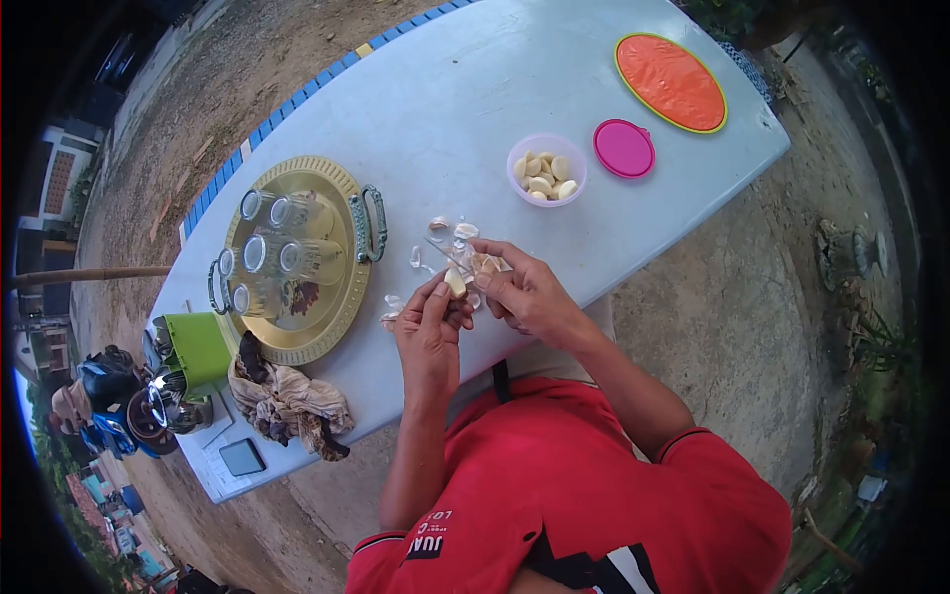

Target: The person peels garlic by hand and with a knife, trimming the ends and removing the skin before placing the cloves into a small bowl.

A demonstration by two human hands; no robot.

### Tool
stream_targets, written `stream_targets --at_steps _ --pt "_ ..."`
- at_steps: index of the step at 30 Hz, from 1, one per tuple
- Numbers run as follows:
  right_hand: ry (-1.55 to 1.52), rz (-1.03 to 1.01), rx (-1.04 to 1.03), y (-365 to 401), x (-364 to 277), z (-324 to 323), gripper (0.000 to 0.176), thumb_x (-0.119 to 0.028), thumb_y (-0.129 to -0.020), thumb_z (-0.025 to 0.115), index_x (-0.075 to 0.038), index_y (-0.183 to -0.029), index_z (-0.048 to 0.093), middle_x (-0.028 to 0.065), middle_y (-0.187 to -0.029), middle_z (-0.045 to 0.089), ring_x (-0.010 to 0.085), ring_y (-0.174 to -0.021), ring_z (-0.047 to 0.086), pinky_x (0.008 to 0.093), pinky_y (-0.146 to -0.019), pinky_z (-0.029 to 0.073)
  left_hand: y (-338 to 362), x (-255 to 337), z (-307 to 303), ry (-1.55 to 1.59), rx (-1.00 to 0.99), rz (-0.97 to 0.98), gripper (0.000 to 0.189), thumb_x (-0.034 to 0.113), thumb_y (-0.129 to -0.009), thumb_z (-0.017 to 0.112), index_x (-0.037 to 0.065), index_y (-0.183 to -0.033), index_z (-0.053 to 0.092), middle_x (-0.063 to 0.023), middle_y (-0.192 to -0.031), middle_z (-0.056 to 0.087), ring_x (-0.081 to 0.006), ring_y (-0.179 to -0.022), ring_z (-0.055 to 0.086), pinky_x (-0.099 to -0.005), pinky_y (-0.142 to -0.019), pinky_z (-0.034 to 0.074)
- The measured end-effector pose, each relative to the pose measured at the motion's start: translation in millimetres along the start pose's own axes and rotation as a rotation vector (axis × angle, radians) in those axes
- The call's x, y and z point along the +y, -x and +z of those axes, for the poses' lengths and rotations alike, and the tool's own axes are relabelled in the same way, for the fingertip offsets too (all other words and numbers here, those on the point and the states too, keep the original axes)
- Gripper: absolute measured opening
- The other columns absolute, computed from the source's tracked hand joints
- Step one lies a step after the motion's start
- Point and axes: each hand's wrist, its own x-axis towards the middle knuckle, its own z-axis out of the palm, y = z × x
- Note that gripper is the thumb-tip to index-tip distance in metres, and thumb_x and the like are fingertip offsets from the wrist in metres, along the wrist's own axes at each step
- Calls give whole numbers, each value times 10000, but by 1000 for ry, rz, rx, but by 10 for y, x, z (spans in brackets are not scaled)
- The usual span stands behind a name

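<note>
Between the thumb and fingers of my left hand [430, 322] is a pale, mostly bare garlic clove [455, 282]. My right hand [529, 297] is closed close beside it, gripping a small knife [445, 253] whose thin blade points away to the left, above the clove. The knife's handle is mostly hidden by my fingers, and some brownish papery skin [492, 264] shows at the fingertips. White garlic peels [465, 231] and an unpeeled-looking clove [438, 224] lie on the table just beyond my hands. Farther off, a translucent bowl [513, 178] holds several peeled cloves.
On the pale table [445, 109], a gold tray [346, 297] with several upturned-looking glasses stands at left. Near it are a crumpled cloth [292, 401], a green container [198, 346] and a phone [242, 456]. A pink lid [624, 148] and an orange oval [671, 82] lie right of the bowl.
</note>
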Motion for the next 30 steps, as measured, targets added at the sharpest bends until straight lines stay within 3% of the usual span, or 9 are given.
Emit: stream_targets --at_steps 2,15,17,20,23,30 --pt "-97 41 -118 59 -49 24 417 -195 -985 581 -8 -1354 524 -27 -640 520 30 -543 416 217 -470 325 -3 -5 2 21 -18 14 214 88 -990 562 -37 -1157 609 -89 -939 672 -131 -768 624 -259 -636 489" --pt "-113 34 -105 31 -33 31 334 -202 -999 555 0 -1260 600 -25 -654 508 19 -537 406 203 -440 305 -20 -29 18 -179 -13 158 210 69 -984 563 -30 -1168 585 -97 -984 663 -135 -824 617 -280 -678 484" --pt "-164 63 -103 16 -12 24 318 -221 -1013 545 -45 -1273 596 -32 -597 462 17 -434 323 197 -372 243 -27 -44 -3 -190 -17 166 222 70 -986 558 -34 -1179 587 -95 -984 661 -137 -827 616 -278 -678 483" --pt "-289 195 -136 7 3 -40 342 -218 -1003 552 -54 -1301 586 -36 -621 471 12 -426 312 202 -371 238 -25 -33 7 -102 -25 125 237 81 -990 552 -35 -1194 582 -97 -976 662 -140 -826 621 -269 -672 486" --pt "-370 191 -84 19 -30 4 365 -218 -1003 550 -77 -1339 555 -39 -612 464 16 -395 290 203 -354 219 -41 -67 9 16 -22 67 242 95 -996 542 -30 -1200 580 -92 -965 663 -141 -826 627 -260 -665 489" --pt "-180 67 -132 26 -63 55 386 -183 -999 561 -35 -1354 531 -57 -633 472 5 -469 331 199 -405 248 -30 -23 6 78 -24 -3 239 107 -1001 534 -21 -1197 583 -80 -949 664 -138 -822 627 -250 -654 484"
